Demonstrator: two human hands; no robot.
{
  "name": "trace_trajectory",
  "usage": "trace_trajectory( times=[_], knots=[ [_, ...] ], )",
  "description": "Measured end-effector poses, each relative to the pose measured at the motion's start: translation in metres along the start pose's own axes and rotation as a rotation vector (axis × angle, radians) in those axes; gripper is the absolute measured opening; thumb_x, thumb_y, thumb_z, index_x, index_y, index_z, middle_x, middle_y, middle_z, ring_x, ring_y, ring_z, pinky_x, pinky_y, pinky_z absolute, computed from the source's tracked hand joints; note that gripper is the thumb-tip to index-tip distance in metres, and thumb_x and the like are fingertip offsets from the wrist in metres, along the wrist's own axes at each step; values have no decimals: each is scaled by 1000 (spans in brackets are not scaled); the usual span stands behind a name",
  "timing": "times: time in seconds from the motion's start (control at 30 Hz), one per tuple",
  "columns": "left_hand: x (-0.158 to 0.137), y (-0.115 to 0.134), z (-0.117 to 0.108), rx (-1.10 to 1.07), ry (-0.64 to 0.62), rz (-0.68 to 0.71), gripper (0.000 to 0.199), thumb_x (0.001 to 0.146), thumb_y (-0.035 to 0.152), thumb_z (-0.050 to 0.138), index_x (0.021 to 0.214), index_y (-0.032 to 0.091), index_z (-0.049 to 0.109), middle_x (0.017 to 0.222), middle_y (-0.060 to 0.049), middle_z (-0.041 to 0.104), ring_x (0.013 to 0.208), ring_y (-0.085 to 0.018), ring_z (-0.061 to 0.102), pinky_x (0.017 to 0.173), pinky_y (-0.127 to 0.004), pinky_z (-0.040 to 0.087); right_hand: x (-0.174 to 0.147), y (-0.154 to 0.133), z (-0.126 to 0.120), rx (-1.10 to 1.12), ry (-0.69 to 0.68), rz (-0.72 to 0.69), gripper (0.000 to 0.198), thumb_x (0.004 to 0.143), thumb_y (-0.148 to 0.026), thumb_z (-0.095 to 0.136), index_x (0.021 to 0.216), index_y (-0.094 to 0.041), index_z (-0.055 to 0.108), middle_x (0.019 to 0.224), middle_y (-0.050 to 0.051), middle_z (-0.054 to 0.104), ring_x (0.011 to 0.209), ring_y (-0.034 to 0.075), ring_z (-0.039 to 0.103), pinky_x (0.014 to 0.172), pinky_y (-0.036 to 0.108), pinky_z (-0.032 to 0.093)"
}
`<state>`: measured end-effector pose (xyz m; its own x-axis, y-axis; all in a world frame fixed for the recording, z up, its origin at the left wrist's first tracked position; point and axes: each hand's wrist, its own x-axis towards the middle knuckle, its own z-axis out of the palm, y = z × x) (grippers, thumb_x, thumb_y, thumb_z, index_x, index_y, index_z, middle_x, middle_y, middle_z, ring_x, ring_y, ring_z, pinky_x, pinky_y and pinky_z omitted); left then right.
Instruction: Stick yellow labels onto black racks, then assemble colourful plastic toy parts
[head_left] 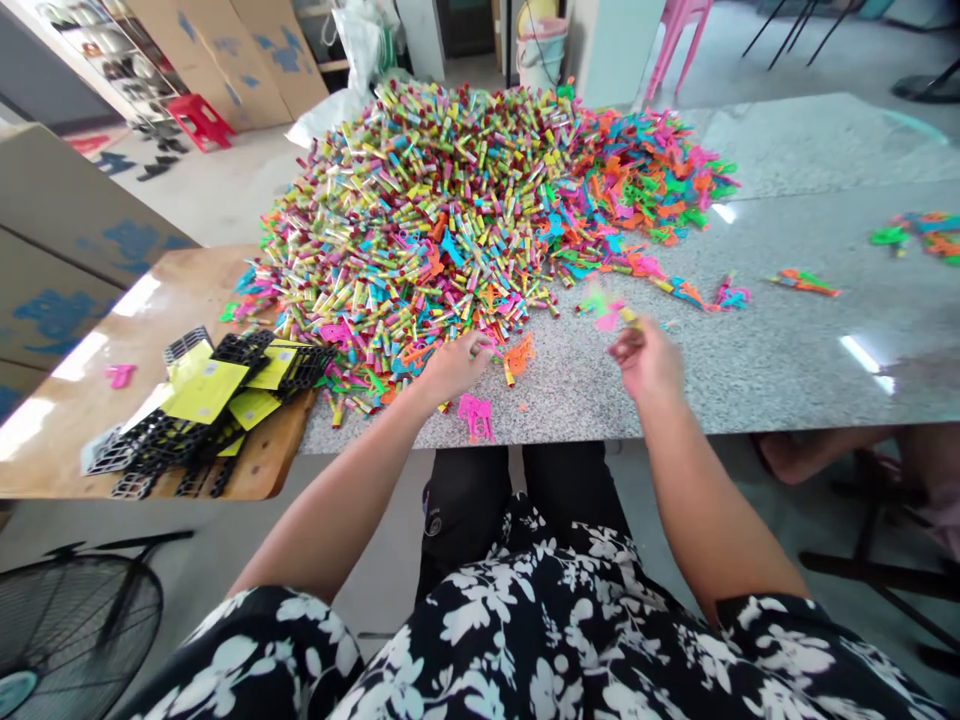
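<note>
My left hand (459, 364) is at the near edge of a large heap, its fingers pinched around a small piece mostly hidden by them, with a bit of green and pink showing. Close by lie an orange toy gun (519, 354) and a yellow tube with a red end (509, 372). Some pink toy guns (475, 416) rest by the table's front edge. My right hand (649, 362) hovers over the grey table (757, 370), fingers loosely curled and apart. Just beyond its fingertips is a motion-smeared green and pink toy gun (606, 312) with a yellow tube.
The heap of yellow-and-red tubes (420, 200) fills the table's middle, with coloured toy guns (645, 180) at its right. Black plastic racks with yellow cards (210, 400) lie on the wooden table (67, 440). A fan (75, 620) stands lower left. Another person's leg (817, 452) shows at right.
</note>
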<state>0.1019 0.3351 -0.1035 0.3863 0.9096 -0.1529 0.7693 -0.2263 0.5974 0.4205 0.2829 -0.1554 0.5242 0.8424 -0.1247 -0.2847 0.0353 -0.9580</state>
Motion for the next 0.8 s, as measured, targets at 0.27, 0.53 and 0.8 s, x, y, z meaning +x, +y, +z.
trace_trajectory(
  times=[0.27,0.53,0.8],
  knots=[
    [24,24,35,508,43,-49,82,87,72,72,152,24,59,164,-23,43,148,-50,40,116,-62,42,27,15,18,-836,-124,-206,39,93,-31,63,130,-17,70,134,17,69,97,26,74,88,41,61],
    [37,1,18,544,-79,189,49,94,43,73,138,21,70,147,-18,61,137,-39,52,117,-50,42,78,4,55,-1613,-396,-233,45,100,-16,48,140,-16,67,151,23,56,119,38,69,97,45,53],
    [36,6,9,335,175,270,48,97,19,54,144,19,67,133,-15,71,131,-34,61,118,-46,43,47,14,49,-1612,-363,-257,35,104,-35,58,126,-11,72,132,24,69,117,35,70,97,41,53]
  ],
)
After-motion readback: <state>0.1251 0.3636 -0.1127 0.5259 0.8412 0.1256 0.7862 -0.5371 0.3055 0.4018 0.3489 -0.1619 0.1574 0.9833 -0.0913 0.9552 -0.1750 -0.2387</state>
